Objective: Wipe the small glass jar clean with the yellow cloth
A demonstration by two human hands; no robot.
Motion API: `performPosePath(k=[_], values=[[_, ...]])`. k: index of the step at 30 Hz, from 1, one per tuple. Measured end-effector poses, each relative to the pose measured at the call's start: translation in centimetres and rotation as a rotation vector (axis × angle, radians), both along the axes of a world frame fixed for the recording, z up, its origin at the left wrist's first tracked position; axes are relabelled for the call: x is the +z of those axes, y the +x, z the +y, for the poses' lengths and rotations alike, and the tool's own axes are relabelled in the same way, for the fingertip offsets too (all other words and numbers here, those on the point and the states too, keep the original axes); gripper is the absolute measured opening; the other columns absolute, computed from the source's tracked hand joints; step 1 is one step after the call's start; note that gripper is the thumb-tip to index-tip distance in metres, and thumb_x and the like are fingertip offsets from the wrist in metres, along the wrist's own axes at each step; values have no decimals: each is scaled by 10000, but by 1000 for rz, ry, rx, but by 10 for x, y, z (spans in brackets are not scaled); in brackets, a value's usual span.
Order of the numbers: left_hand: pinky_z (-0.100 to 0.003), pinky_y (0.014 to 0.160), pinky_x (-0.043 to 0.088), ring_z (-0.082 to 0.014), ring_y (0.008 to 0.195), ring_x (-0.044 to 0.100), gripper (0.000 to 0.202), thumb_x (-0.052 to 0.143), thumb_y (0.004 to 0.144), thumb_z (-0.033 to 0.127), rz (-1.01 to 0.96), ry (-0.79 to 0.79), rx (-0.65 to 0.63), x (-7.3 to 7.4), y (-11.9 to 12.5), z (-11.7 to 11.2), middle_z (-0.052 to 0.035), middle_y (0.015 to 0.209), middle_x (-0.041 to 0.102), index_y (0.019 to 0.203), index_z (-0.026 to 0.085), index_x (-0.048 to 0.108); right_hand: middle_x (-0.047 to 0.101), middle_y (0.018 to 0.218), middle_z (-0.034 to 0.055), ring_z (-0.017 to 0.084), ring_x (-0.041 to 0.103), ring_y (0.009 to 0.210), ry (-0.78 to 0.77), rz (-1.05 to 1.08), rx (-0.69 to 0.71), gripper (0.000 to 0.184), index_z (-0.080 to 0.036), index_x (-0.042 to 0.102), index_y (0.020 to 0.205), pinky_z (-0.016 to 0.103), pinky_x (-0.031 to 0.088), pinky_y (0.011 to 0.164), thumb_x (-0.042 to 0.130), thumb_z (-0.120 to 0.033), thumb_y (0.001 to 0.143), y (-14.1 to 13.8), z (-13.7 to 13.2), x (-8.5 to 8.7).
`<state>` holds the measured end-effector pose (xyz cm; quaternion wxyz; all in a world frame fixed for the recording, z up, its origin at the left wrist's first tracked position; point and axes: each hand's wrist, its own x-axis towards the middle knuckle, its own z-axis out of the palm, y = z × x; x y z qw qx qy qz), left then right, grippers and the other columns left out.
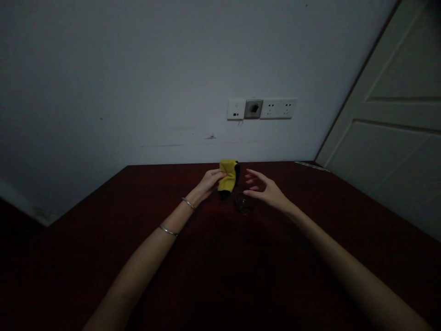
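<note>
The cloth (229, 168), yellow with black edges, is held up over the far part of the table (155, 184), pinched at its near-left side between the left hand's (207, 180) thumb and fingers. The right hand (269, 191) is empty, fingers parted and curved, just beside the cloth but apart from it. The cloth looks light and soft — it creases at the pinch, so it should fold easily and come to no harm from a firm hold. Its free right edge, the black one, seems a good place for a second grip. Below lies a glassy thing (244, 203), too dim to make out; it may be slick and breakable — best held gently, by its rim.
</note>
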<state>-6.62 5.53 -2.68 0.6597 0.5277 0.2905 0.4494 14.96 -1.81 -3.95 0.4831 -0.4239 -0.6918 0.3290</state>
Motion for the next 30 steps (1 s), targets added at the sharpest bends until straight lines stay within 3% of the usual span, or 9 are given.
performPosePath(k=[3,6,9,17,23,30], values=[[-308,670,521,-178,669,661,283,632,715,223,-69,-71,47,4,-12,5,-101,809,696,957,78,604,500,1313,123,288,485,1216,-47,-95,7,896,-276,391,1396,527,393,1026,804,-381,608,20,-7,-16],[-374,656,554,-236,666,686,375,563,762,280,-121,-145,49,11,-22,8,-122,788,679,1068,66,527,532,1261,127,280,547,1151,-112,-161,57,972,-256,344,1428,513,429,997,815,-389,588,27,-11,-34],[-374,647,570,-245,653,694,387,519,788,292,-155,-195,71,15,-27,9,-98,741,663,1103,70,485,505,1292,141,275,567,1126,-131,-188,71,1044,-246,268,1460,508,435,990,815,-394,583,23,-10,-47],[-332,577,572,-218,605,682,384,487,812,278,-119,-219,127,12,-26,11,-76,710,655,1134,69,474,515,1294,144,275,557,1166,-100,-194,46,1073,-224,204,1473,485,369,1047,807,-383,600,17,-3,-59],[-310,571,559,-209,675,680,346,571,783,280,-7,-101,120,10,-23,5,-116,817,678,1069,88,530,536,1277,149,280,563,1170,-77,-171,29,1076,-209,199,1468,478,367,1050,813,-355,596,14,-5,-63],[-262,621,495,-150,678,626,359,738,646,235,241,185,151,6,-16,4,-74,848,680,961,120,608,523,1303,140,253,593,1134,-62,-115,43,1049,-241,186,1461,461,416,1020,802,-347,618,12,0,-70]])
